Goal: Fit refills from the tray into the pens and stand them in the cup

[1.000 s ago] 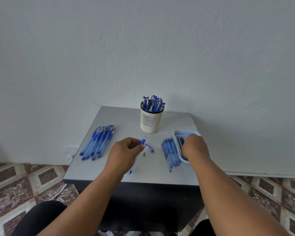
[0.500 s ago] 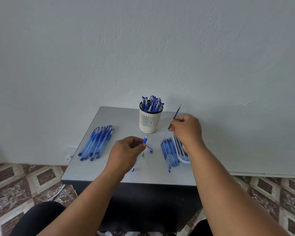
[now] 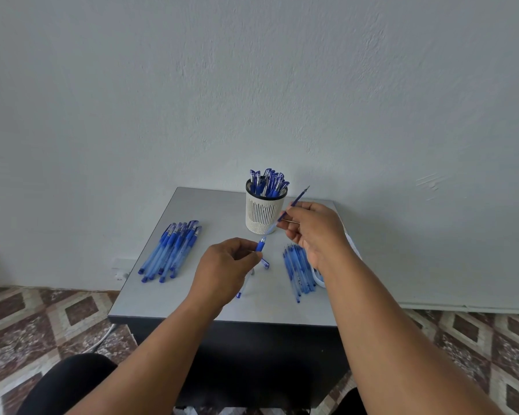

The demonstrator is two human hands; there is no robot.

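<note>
1. The left hand (image 3: pixel 222 269), at the centre of the frame, grips a pen barrel (image 3: pixel 259 245) between curled fingers, its blue grip end pointing up.
2. The right hand (image 3: pixel 315 232), just right of centre, pinches a thin refill (image 3: pixel 295 202) that slants up and to the right.
3. The white slotted cup (image 3: pixel 262 214), above centre, stands full of blue pens.
4. The tray (image 3: pixel 319 281) shows only as a white edge behind the right wrist.
5. One row of pens (image 3: pixel 171 253) lies at the left of the grey table (image 3: pixel 210 205); another row (image 3: pixel 298 269) lies beside the tray.
</note>
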